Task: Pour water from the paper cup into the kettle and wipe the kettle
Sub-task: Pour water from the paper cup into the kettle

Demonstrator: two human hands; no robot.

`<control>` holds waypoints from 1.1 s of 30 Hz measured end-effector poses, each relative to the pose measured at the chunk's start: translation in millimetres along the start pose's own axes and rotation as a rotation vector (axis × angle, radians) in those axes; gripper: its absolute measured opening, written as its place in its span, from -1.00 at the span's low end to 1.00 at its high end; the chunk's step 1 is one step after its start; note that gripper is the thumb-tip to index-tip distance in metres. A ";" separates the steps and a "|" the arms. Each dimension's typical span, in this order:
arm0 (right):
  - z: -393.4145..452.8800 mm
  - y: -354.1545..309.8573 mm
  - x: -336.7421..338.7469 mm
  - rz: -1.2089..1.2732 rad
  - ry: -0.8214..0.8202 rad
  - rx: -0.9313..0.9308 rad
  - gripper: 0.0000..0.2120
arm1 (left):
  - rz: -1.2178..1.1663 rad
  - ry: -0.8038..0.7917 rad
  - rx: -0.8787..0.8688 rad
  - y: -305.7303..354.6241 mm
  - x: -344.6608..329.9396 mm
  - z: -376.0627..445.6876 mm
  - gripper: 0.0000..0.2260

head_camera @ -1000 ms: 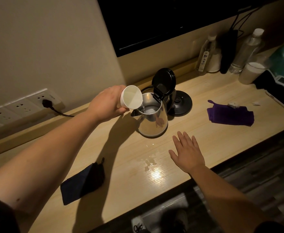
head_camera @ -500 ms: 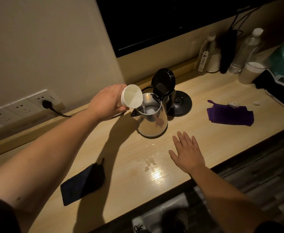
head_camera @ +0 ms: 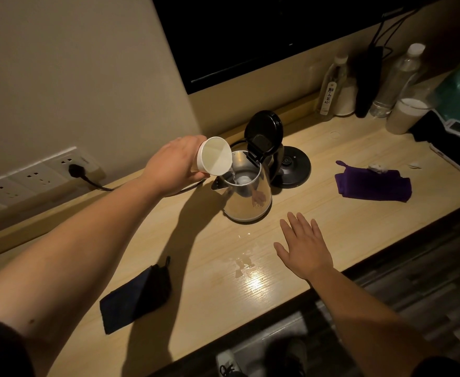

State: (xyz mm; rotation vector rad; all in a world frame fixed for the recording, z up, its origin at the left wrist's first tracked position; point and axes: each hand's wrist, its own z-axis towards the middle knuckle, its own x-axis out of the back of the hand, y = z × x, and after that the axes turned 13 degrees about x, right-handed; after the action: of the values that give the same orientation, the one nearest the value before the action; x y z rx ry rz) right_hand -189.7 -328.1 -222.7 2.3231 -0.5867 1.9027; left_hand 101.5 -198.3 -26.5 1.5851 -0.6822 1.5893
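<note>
A steel kettle [head_camera: 250, 198] stands on the wooden counter [head_camera: 318, 213] with its black lid [head_camera: 263, 134] flipped up. My left hand [head_camera: 173, 165] grips a white paper cup [head_camera: 214, 160], tipped on its side over the kettle's mouth, and a thin stream of water falls from the cup into the kettle. My right hand [head_camera: 303, 246] rests flat on the counter in front of the kettle, fingers spread, holding nothing. A purple cloth [head_camera: 373, 183] lies to the right of the kettle. A dark blue cloth [head_camera: 136, 295] lies near the counter's front left.
The kettle's black base [head_camera: 291, 165] sits just behind it, its cord running to a wall socket [head_camera: 73, 167]. A small puddle [head_camera: 242, 261] lies left of my right hand. Bottles [head_camera: 397, 80] and a cup [head_camera: 408, 112] crowd the back right corner. A dark screen [head_camera: 250, 36] hangs above.
The cup has tilted slightly further and water keeps running into the kettle. My right hand has stayed where it was.
</note>
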 end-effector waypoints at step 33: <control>-0.9 -0.4 1.3 0.003 0.001 -0.001 -0.18 | 0.075 0.023 -0.045 1.8 8.2 7.3 -0.43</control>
State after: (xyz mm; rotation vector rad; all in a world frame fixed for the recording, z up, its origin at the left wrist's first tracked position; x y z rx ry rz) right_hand -190.2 -327.8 -221.2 2.3221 -0.5906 1.9040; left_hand 104.8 -204.1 -17.6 1.5223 -0.7674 1.6330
